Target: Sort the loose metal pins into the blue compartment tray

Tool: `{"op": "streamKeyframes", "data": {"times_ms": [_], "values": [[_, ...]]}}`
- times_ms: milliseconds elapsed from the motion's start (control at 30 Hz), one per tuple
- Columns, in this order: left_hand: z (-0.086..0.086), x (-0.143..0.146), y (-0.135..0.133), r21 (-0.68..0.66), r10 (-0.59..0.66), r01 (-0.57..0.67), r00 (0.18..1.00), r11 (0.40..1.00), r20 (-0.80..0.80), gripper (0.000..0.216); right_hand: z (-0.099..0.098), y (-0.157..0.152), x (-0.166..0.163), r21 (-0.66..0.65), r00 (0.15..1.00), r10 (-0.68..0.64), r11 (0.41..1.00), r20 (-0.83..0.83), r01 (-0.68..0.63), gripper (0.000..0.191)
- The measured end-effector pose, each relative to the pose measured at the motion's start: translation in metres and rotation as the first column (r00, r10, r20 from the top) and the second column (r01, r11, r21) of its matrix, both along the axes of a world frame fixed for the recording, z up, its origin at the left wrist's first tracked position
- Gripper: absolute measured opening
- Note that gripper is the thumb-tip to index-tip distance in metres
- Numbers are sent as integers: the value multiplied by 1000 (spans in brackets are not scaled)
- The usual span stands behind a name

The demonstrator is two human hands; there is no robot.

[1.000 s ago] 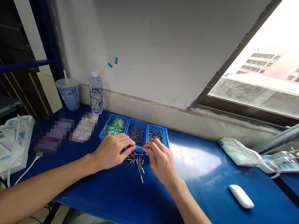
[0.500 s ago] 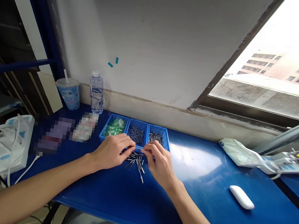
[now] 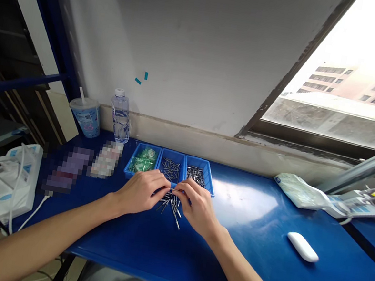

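Observation:
My left hand (image 3: 144, 192) and my right hand (image 3: 198, 205) meet just in front of the blue bins, each with thumb and fingertips pinched. Between the fingertips runs a thin metal blind rivet (image 3: 172, 190), held from both ends and mostly covered. Below it, a loose pile of blind rivets (image 3: 174, 208) lies on the table, partly hidden by the hands. Behind, the middle blue bin (image 3: 174, 154) and the right blue bin (image 3: 209, 183) contain many similar rivets. Small green plastic packets (image 3: 146, 160) fill the left blue bin (image 3: 129, 164).
A water bottle (image 3: 121, 116) and a lidded cup (image 3: 86, 118) stand at the back left. A power strip (image 3: 26, 180) with cables is at the left edge. To the right lie a white case (image 3: 302, 247), a wipes-like packet (image 3: 301, 192) and another power strip (image 3: 361, 205).
Both hands have drawn slightly closer together, narrowing the gap over the rivet and dipping a little. The bins and the loose pile stay put.

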State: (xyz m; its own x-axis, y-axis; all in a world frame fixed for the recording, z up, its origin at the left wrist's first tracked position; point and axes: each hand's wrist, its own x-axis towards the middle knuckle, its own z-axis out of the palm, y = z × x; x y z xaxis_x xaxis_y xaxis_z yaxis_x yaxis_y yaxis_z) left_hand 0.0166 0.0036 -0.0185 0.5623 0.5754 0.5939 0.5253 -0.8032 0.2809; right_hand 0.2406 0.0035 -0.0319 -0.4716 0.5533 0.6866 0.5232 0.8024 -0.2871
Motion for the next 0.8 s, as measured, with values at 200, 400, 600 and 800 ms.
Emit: {"op": "streamKeyframes", "data": {"times_ms": [200,400,600,800], "values": [[-1,1,-1,9,0,0,1000,1000,-24,15,-1,1,0,-30,998,35,999,49,-34,29],[0,2,-2,3,28,-28,1000,1000,-14,15,1,2,2,-9,996,12,1000,84,-12,30],[4,1,-2,1,73,-73,996,997,49,14,13,5,9,111,1000,-15,994,-14,16,21],[3,1,-2,-30,38,-37,998,999,51,16,21,8,20,139,955,-208,961,-209,240,13]]}}
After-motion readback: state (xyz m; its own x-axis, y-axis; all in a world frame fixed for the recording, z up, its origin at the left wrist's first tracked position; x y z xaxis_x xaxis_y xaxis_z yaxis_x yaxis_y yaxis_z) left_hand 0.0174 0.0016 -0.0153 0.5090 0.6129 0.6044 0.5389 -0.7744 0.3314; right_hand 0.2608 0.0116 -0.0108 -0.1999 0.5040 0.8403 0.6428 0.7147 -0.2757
